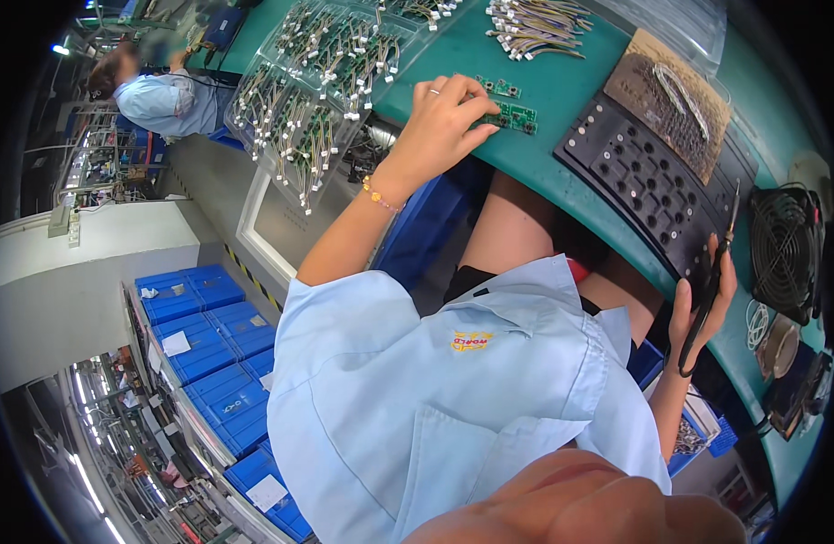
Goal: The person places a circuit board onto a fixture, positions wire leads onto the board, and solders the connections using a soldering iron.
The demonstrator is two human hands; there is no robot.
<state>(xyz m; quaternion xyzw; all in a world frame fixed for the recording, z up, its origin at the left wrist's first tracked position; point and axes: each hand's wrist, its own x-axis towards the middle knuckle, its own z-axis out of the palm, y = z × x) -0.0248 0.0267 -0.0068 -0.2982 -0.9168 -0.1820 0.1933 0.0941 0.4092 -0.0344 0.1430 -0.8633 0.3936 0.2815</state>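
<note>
My left hand (449,122), with a beaded bracelet at the wrist, reaches over the green table mat. Its thumb and fingertips close on the left end of a small green circuit board (518,119). Just beyond lies a second green circuit board (499,87), partly behind the fingers. My right hand (707,304) is wrapped round the dark handle of a soldering iron (729,238). The iron's thin metal tip points away from me, past the right edge of a black fixture plate (639,172) with rows of round recesses. The cord loops down beside my wrist.
Clear plastic trays (335,68) hold many boards with wires at the left. A wire bundle (535,27) lies at the back. A scorched brown board (666,100) rests on the fixture. A black fan (787,249) stands right. Blue crates (231,399) and another person (168,102) are at left.
</note>
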